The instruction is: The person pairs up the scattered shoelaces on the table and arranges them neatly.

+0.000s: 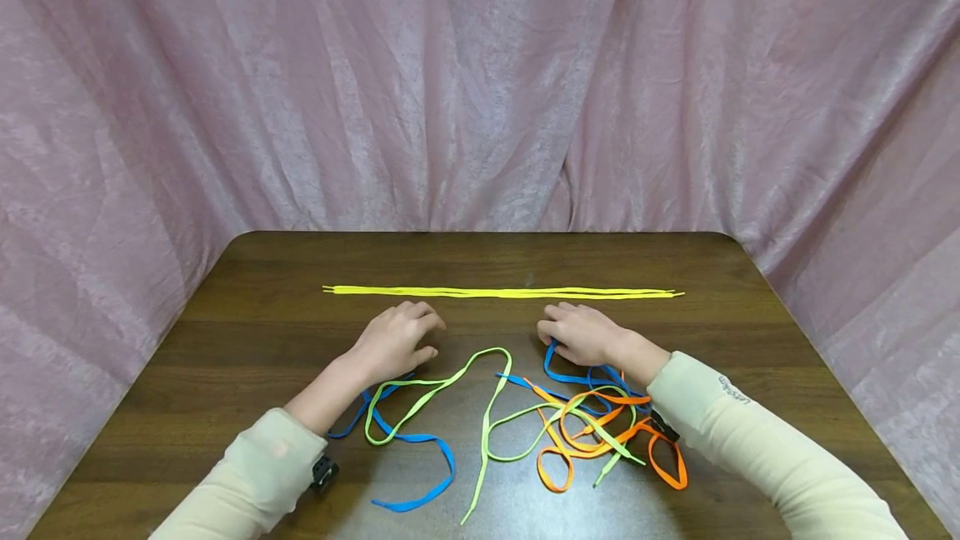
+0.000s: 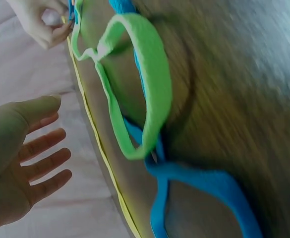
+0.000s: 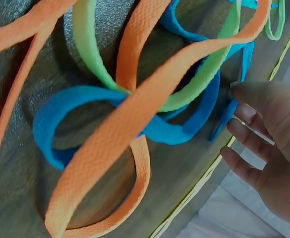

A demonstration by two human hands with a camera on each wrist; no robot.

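Observation:
My left hand (image 1: 397, 340) hovers over the left middle of the table with its fingers relaxed and apart, holding nothing. Thumb and fingers of the right hand (image 1: 583, 333) pinch a blue shoelace (image 3: 243, 64) close to one end, whose tip hangs past the fingers. The rest of that lace tangles with an orange shoelace (image 1: 555, 461) and a light green shoelace (image 1: 486, 432) below the right wrist. Another stretch of blue lace (image 1: 438, 486) curls at the left, crossed by a green loop (image 2: 157, 74) near my left wrist.
Yellow shoelaces (image 1: 495, 293) lie straight, side by side, across the table beyond both hands. The brown wooden table (image 1: 262, 273) has rounded far corners. Pink curtains (image 1: 480, 90) hang behind it and at both sides.

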